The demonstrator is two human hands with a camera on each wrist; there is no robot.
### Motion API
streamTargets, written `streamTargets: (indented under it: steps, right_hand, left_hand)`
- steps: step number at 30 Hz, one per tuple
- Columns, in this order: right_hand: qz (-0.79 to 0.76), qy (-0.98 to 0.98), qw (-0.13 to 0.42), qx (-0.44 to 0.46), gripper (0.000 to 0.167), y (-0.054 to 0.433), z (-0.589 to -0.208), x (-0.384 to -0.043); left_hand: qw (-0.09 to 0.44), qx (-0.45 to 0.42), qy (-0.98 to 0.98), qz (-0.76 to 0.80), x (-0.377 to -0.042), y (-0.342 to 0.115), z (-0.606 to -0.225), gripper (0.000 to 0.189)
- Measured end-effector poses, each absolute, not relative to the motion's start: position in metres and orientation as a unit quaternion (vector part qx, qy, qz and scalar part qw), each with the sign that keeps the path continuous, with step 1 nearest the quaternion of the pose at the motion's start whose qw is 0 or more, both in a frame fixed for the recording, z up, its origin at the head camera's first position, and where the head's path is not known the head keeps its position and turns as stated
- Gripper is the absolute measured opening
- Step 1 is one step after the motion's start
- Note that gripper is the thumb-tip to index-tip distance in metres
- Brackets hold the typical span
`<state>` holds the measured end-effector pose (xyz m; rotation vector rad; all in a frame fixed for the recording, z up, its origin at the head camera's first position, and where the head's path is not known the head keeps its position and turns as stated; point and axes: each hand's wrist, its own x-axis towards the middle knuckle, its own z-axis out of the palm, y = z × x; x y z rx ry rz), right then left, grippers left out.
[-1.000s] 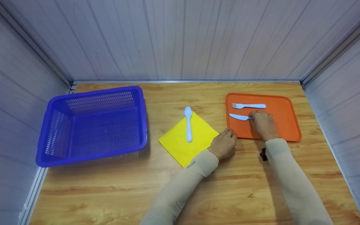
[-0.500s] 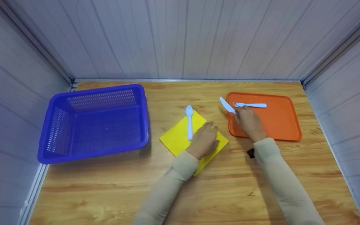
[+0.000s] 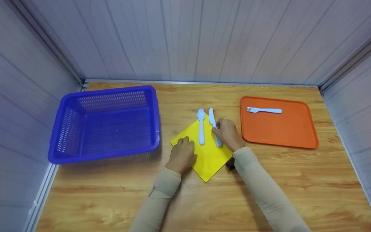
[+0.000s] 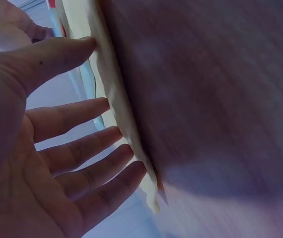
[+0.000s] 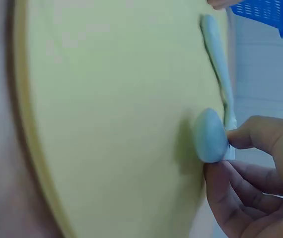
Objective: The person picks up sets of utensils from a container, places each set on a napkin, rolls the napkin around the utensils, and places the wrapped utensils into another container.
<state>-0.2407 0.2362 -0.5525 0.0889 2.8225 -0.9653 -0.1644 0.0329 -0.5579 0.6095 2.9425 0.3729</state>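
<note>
A yellow napkin (image 3: 206, 161) lies turned like a diamond on the wooden table. On its upper part rests a pale blue spoon (image 3: 201, 129), bowl pointing away from me. Just right of it, my right hand (image 3: 228, 133) pinches a pale blue knife (image 3: 218, 141), blade pointing away; the right wrist view shows the handle end (image 5: 211, 136) between thumb and fingers, close over the napkin. My left hand (image 3: 181, 156) rests at the napkin's left edge, fingers fairly straight, and in the left wrist view its fingertips (image 4: 137, 168) touch that edge.
To the right lies an orange tray (image 3: 279, 135) with a pale blue fork (image 3: 264, 110) near its top. A purple perforated basket (image 3: 105, 154) stands at the left. Panelled walls (image 3: 185, 42) enclose the table (image 3: 108, 199) at the back and both sides.
My right hand has carried the knife left from the orange tray to the napkin, turning it to point away. My left hand has moved left, from the tray's edge across the napkin to its left edge.
</note>
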Motion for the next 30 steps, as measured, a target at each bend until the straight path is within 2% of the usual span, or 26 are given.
streamTargets:
  steps: [5,12,17,22,30]
  right_hand:
    - [-0.308,0.949,0.059,0.019,0.010,0.224,-0.560,-0.242]
    - [-0.289,0.956,0.046,0.008,0.017,0.211,-0.559,-0.246]
    - [-0.286,0.958,0.033,-0.002,0.023,0.208,-0.559,-0.245]
    - [-0.284,0.958,0.023,-0.010,0.020,0.208,-0.561,-0.245]
    - [-0.296,0.955,0.028,0.003,0.020,0.209,-0.560,-0.244]
  left_hand:
    - [0.074,0.197,0.970,0.119,-0.164,0.034,-0.558,0.040]
    - [0.090,0.189,0.971,0.112,-0.165,0.035,-0.558,0.045]
    - [0.082,0.189,0.971,0.119,-0.163,0.034,-0.560,0.044]
    - [0.071,0.190,0.971,0.125,-0.162,0.034,-0.560,0.043]
    - [0.086,0.183,0.971,0.126,-0.163,0.034,-0.560,0.044]
